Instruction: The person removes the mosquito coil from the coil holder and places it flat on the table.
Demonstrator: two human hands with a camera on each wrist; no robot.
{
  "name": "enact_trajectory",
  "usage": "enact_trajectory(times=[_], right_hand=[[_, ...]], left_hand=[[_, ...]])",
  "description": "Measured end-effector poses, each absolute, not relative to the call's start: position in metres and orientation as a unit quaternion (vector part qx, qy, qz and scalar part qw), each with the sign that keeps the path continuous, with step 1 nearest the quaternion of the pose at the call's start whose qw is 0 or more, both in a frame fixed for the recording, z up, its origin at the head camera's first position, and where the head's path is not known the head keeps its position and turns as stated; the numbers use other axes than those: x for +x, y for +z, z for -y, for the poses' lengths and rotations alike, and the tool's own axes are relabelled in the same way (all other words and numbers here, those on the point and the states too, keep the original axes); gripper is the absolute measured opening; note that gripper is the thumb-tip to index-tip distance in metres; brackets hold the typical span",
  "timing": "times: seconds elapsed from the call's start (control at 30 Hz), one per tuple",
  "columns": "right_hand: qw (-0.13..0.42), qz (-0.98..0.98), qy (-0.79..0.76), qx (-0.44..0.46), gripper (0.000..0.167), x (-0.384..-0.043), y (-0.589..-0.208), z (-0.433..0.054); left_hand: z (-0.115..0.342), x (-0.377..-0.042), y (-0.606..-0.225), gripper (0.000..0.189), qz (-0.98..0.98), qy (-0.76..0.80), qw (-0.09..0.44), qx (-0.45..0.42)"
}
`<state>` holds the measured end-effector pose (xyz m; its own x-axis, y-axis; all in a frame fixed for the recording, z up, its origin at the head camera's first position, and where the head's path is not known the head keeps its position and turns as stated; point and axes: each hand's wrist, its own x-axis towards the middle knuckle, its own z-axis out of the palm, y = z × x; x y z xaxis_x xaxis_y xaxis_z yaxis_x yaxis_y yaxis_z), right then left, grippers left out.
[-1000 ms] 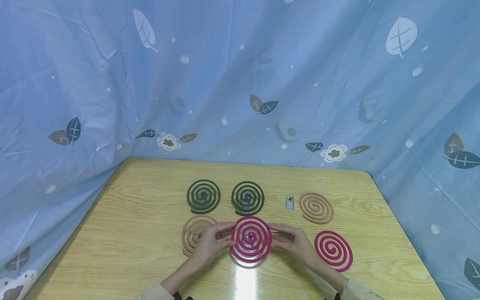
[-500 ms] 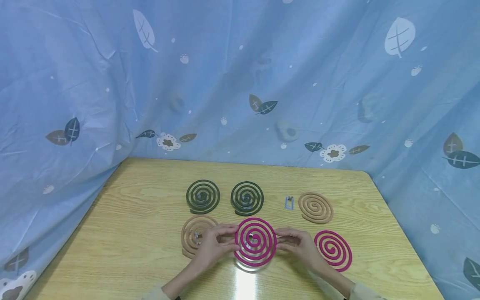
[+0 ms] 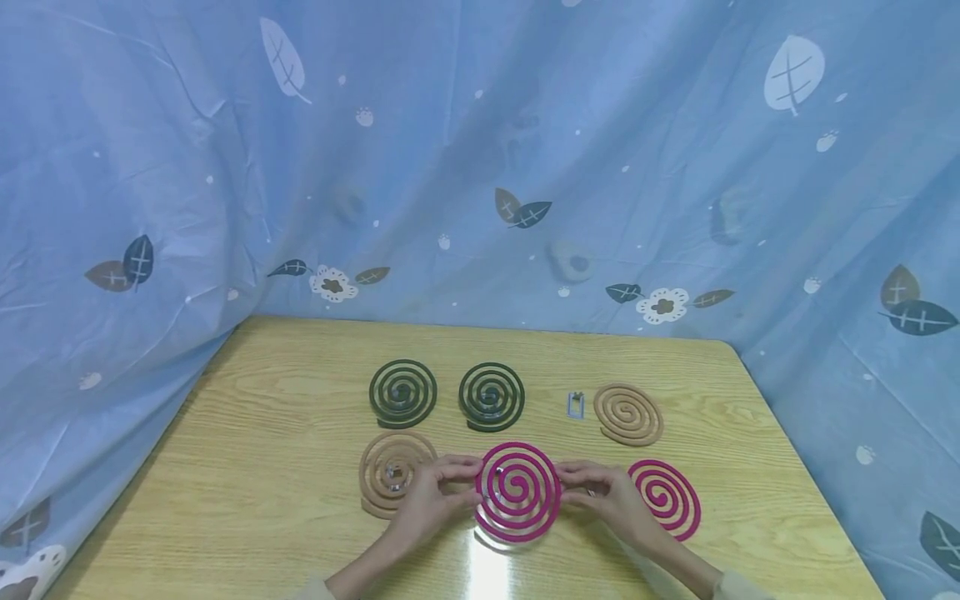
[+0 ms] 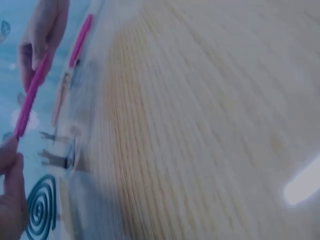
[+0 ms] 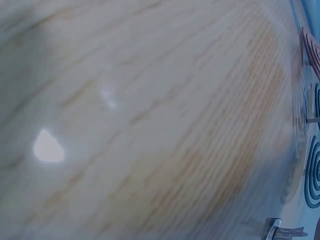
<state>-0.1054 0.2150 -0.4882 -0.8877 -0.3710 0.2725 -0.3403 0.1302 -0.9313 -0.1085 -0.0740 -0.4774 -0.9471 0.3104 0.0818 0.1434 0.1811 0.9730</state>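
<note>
A pink mosquito coil is held between both hands, raised over the table, its spiral face towards the head camera. My left hand pinches its left rim between thumb and fingers. On the opposite rim, my right hand pinches it the same way. Seen edge-on in the left wrist view, the held coil spans from the left fingers up to the other hand. A small metal stand shows through the coil's left loops, partly hidden behind it.
Two dark green coils lie at the back, each over a metal stand. One brown coil sits left, partly behind my left hand. At right lie another brown coil, a bare metal stand and a second pink coil. Blue cloth surrounds the table.
Both hands have carried the pink coil slightly right and towards me, and it appears a bit larger. The stand behind it now shows nearer its left side. The grip stays the same.
</note>
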Motion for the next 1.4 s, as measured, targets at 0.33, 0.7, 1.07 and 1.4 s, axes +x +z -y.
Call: enact_trajectory(times=[0.33, 0.7, 1.07, 1.4], right_hand=[[0.011, -0.75, -0.618, -0.238, 0.023, -0.099, -0.489, -0.224], [0.042, -0.768, -0.603, -0.213, 0.031, -0.091, -0.488, -0.238], [0.049, -0.754, -0.623, -0.2, 0.043, -0.084, -0.492, -0.238], [0.047, -0.743, -0.625, -0.234, 0.041, -0.083, -0.498, -0.243]], left_hand=[[0.061, -0.097, -0.473, 0.035, -0.774, 0.618, 0.067, 0.121], [0.047, -0.089, -0.482, 0.038, -0.746, 0.649, 0.072, 0.128], [0.041, -0.089, -0.484, 0.047, -0.765, 0.625, 0.065, 0.139], [0.04, -0.091, -0.488, 0.043, -0.744, 0.643, 0.098, 0.15]])
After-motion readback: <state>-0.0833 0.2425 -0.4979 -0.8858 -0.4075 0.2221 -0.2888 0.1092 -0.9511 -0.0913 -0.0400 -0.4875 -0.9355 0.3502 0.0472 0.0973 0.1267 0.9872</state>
